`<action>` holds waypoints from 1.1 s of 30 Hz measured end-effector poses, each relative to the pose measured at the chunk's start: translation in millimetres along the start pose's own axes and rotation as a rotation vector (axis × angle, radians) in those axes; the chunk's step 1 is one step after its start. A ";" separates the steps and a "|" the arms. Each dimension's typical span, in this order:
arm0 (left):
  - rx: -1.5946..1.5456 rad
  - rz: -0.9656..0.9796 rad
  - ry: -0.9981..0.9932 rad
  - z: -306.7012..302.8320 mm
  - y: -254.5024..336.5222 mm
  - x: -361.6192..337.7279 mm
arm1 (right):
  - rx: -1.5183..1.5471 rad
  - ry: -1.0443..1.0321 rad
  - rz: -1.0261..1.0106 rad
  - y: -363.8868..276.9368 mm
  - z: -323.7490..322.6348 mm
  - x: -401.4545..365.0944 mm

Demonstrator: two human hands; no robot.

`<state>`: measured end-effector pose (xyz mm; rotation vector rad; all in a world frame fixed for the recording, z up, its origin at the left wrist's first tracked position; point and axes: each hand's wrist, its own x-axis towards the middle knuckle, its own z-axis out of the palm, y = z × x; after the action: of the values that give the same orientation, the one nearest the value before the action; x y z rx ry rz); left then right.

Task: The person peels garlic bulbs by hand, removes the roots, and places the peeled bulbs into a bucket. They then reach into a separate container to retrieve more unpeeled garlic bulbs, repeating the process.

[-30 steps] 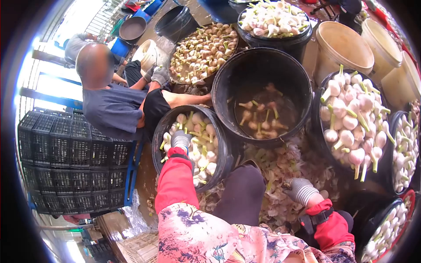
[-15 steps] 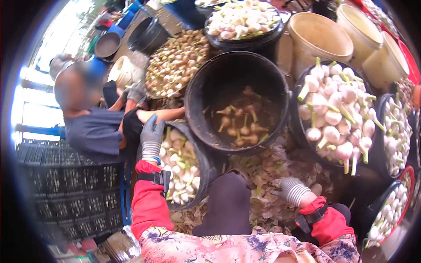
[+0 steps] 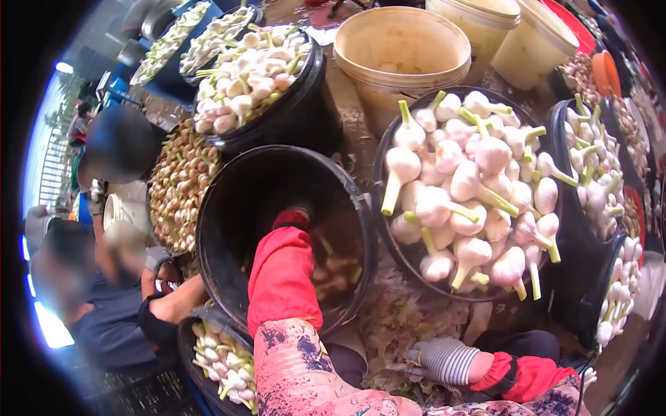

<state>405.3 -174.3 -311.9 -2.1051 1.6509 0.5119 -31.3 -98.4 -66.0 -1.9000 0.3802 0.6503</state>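
My left arm in its red sleeve reaches down into a deep black bucket [image 3: 357,274]; my left hand [image 3: 300,208] is barely visible in the shadow, its fingers hidden. Several brownish garlic bulbs [image 3: 333,270] lie at the bottom of that bucket. My right hand [image 3: 440,360], in a grey striped glove, is low over the garlic peelings [image 3: 402,319]; its fingers point left and are partly blurred. A black tub heaped with white garlic [image 3: 479,187] stands just beyond it. At lower left, a smaller black tub holds trimmed garlic [image 3: 225,364].
A co-worker [image 3: 118,312] sits at the left, one arm extended toward the buckets. Untrimmed garlic [image 3: 184,187] is piled behind. A cream bucket [image 3: 402,83] and a full black tub [image 3: 257,83] stand at the back, with more garlic tubs [image 3: 593,166] at right.
My left hand has left the rim of the smaller garlic tub and gone down into the deep black bucket. The view has swung right and moved closer. My right hand remains low over the peelings.
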 end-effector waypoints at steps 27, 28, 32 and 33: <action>-0.756 -0.043 0.592 -137.6 287.9 -455.5 | 1.004 0.843 -0.428 -16.8 61.2 -56.8; -0.758 -0.045 0.603 -135.3 294.6 -461.8 | 0.994 0.841 -0.434 -16.5 66.3 -64.5; -0.830 -0.081 0.502 -139.8 316.7 -480.7 | 1.147 0.765 -0.454 -22.8 74.5 -89.1; -0.761 -0.105 0.519 -146.7 323.7 -488.4 | 0.945 0.860 -0.415 -16.8 76.9 -82.8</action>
<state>-16.9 80.1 37.2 -3.0715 1.7677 0.6763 -109.1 -23.9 -27.9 -1.1630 0.6534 -0.5983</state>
